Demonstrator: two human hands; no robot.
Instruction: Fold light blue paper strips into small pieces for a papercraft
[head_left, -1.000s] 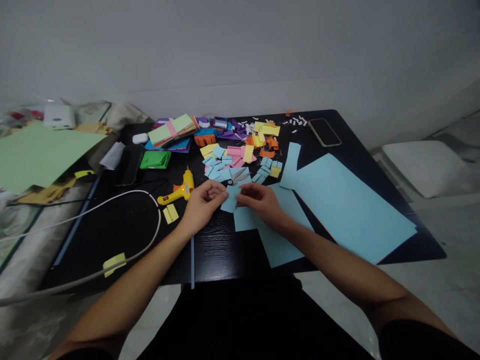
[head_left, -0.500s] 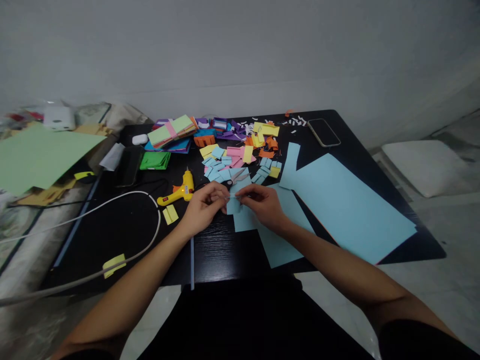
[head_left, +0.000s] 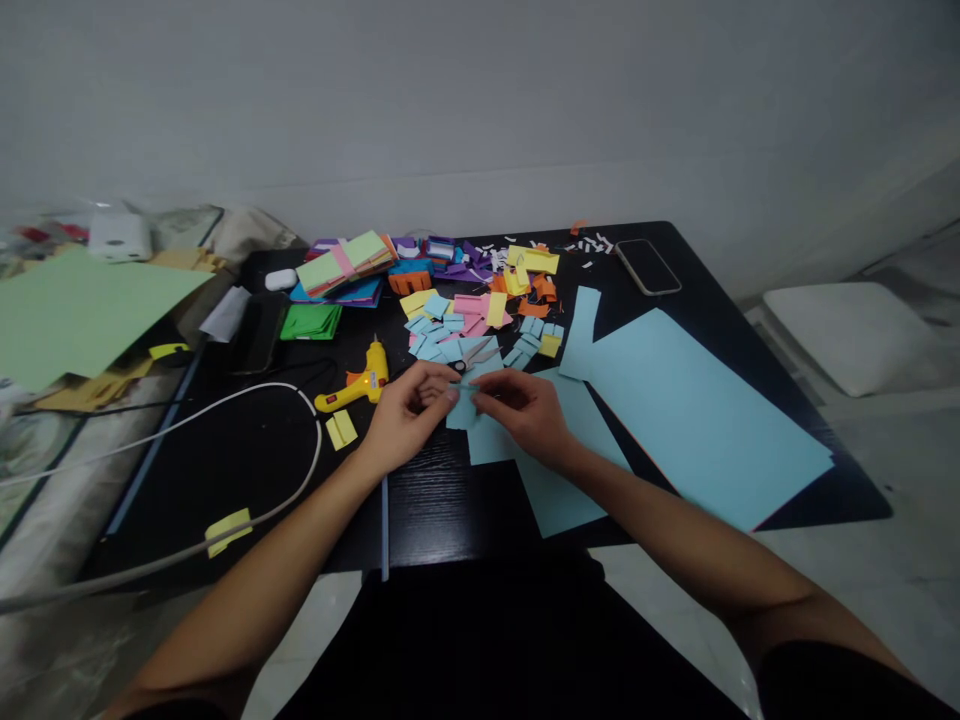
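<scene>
Between my two hands is a small piece of light blue paper (head_left: 460, 412), pinched at its upper edge. My left hand (head_left: 409, 412) closes on its left side with thumb and fingers. My right hand (head_left: 523, 405) grips the right side the same way. Just beyond the fingertips lie scissors (head_left: 474, 356) with the blades pointing away to the right. Blue paper sheets (head_left: 564, 495) lie beneath and beside my right hand. Left of my left hand rests a yellow glue gun (head_left: 364, 383), with a folded yellow paper piece (head_left: 340, 429) below it.
Folded blue paper pieces (head_left: 431, 330) and pink ones (head_left: 471, 310) spread behind my hands. A large blue paper stack (head_left: 705, 420) covers the right side, with a phone (head_left: 649, 267) behind it. A white cable (head_left: 318, 450) loops across the left. Green folded paper (head_left: 310, 321) lies farther back.
The small blue paper has tilted and shifted slightly left between my fingers, and its upper edge now shows as a narrow fold. Both hands stay almost in place.
</scene>
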